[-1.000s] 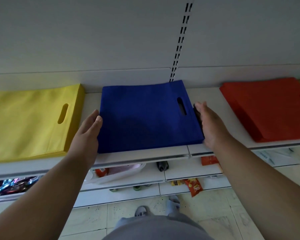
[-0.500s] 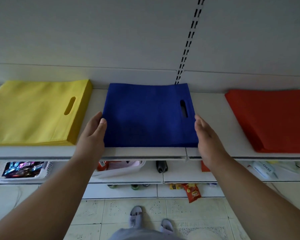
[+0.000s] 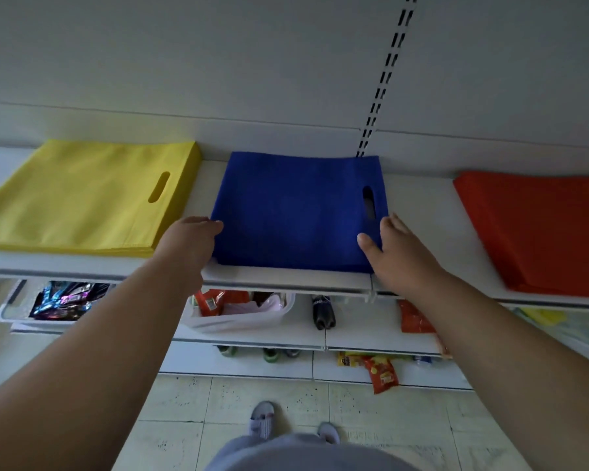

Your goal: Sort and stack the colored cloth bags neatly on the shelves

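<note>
White shelf [image 3: 286,278] along a pale wall carries three piles: blue bags [image 3: 296,212] in the middle, yellow bags [image 3: 82,198] left of them, red bags [image 3: 538,229] right. The left hand [image 3: 189,244] presses the blue pile's left edge with fingers straight; the right hand [image 3: 393,254] lies flat on its right edge. The step looks like squaring the blue pile; next, gentle even inward pressure.

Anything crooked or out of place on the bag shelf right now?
Nothing serious. The yellow stack, blue stack and red stack lie flat and apart. The left hand and right hand flank the blue one. Only oddity: a red snack packet overhangs the bottom shelf.
</note>
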A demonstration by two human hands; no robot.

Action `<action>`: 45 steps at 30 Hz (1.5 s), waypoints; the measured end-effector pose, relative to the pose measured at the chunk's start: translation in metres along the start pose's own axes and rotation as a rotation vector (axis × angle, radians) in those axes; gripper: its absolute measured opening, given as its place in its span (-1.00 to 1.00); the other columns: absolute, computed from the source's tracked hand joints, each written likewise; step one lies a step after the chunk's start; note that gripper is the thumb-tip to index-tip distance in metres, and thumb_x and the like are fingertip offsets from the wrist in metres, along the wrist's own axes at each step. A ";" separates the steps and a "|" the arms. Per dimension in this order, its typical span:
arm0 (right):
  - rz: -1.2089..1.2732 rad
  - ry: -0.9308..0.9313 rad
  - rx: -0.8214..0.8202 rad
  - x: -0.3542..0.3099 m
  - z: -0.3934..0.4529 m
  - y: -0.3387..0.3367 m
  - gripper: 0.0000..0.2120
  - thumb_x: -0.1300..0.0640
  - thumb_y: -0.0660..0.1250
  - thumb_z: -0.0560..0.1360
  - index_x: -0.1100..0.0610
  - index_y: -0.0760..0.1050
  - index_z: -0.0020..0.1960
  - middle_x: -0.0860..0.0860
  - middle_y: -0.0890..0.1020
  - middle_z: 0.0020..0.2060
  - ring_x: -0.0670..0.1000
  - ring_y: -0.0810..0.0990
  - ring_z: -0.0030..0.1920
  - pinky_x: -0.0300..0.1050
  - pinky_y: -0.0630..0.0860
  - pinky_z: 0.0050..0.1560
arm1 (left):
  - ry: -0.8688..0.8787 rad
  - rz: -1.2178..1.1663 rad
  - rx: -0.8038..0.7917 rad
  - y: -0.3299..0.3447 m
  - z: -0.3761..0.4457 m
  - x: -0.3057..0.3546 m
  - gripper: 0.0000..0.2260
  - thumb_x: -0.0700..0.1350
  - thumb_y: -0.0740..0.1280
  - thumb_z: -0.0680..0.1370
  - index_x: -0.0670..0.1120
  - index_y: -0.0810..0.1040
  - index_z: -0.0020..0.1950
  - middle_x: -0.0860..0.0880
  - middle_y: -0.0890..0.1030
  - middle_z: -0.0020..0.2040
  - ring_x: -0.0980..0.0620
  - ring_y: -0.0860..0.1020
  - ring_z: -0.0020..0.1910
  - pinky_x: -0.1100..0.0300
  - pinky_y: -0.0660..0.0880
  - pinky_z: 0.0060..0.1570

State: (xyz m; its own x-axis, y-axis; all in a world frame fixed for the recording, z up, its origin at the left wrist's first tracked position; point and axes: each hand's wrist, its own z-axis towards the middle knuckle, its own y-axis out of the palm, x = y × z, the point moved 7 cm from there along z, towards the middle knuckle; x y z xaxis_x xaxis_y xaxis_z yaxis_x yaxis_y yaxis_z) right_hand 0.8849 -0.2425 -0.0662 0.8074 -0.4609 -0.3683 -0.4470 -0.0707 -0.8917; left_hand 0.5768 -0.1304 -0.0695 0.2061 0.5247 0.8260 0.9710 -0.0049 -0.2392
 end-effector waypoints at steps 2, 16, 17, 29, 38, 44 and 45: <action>-0.128 0.037 -0.001 -0.002 0.000 -0.003 -0.23 -0.27 0.03 0.60 0.22 -0.04 0.58 0.12 -0.03 0.58 0.10 0.03 0.56 0.02 0.11 0.50 | -0.035 0.099 -0.040 0.005 0.006 0.005 -0.85 -0.04 0.34 0.57 -0.06 0.51 0.09 -0.10 0.59 -0.03 -0.08 0.59 0.00 -0.04 0.56 0.09; -0.333 -0.356 0.076 -0.149 -0.018 0.064 -0.27 -0.25 0.12 0.59 0.16 0.02 0.57 0.13 0.05 0.57 0.15 -0.02 0.56 0.07 0.02 0.50 | 0.147 0.437 -0.193 0.021 0.016 0.024 -0.66 -0.23 0.24 0.59 -0.28 0.41 0.35 -0.14 0.49 -0.03 -0.01 0.50 -0.25 -0.09 0.61 -0.04; -0.335 -0.350 0.095 -0.149 -0.015 0.064 -0.32 -0.19 0.13 0.60 0.16 0.05 0.57 0.14 0.08 0.56 0.15 0.00 0.56 0.06 0.04 0.50 | 0.158 0.441 -0.190 0.021 0.014 0.025 -0.67 -0.23 0.24 0.59 -0.27 0.41 0.34 -0.15 0.48 -0.01 -0.01 0.49 -0.26 -0.09 0.60 -0.05; -0.359 -0.028 0.261 -0.011 -0.017 -0.011 -0.28 0.02 0.36 0.48 0.12 0.14 0.54 0.17 0.25 0.48 0.19 0.32 0.39 0.10 0.36 0.33 | 0.281 0.583 -0.195 0.022 0.016 0.019 -0.83 -0.17 0.15 0.63 -0.13 0.44 0.18 -0.12 0.58 -0.05 -0.09 0.57 -0.15 0.08 0.52 -0.24; 0.325 -0.124 0.102 0.006 -0.012 -0.021 -0.52 0.14 0.48 0.41 -0.17 0.38 0.21 -0.07 0.60 -0.04 -0.09 0.61 -0.12 -0.16 0.54 -0.15 | 0.267 0.639 -0.172 0.022 0.020 0.021 -0.78 -0.18 0.17 0.61 -0.20 0.46 0.23 -0.20 0.59 0.02 -0.16 0.57 -0.07 -0.01 0.56 -0.12; 0.348 -0.100 -0.065 0.017 -0.013 -0.026 -0.22 0.00 0.60 0.32 -0.38 0.26 0.36 -0.25 0.58 0.06 -0.29 0.55 0.01 -0.31 0.45 -0.03 | 0.193 0.610 -0.194 0.023 0.026 0.022 -0.69 -0.19 0.24 0.58 -0.25 0.43 0.31 -0.22 0.55 0.04 -0.24 0.58 -0.04 -0.16 0.60 -0.03; 0.350 -0.098 -0.048 0.018 -0.013 -0.026 -0.24 0.01 0.59 0.33 -0.41 0.25 0.33 -0.25 0.57 0.06 -0.29 0.55 0.01 -0.33 0.44 -0.03 | 0.184 0.606 -0.211 0.024 0.027 0.021 -0.71 -0.20 0.23 0.59 -0.24 0.43 0.30 -0.20 0.55 0.03 -0.20 0.58 -0.08 -0.10 0.61 -0.08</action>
State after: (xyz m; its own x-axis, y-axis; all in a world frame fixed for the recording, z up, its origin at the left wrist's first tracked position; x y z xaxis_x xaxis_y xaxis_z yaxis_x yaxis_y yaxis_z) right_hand 0.9061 -0.2607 -0.0463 0.6343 -0.3782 -0.6743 -0.7184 0.0339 -0.6948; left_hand 0.6012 -0.0960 -0.0714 0.7219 0.2232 0.6551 0.6762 -0.4291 -0.5989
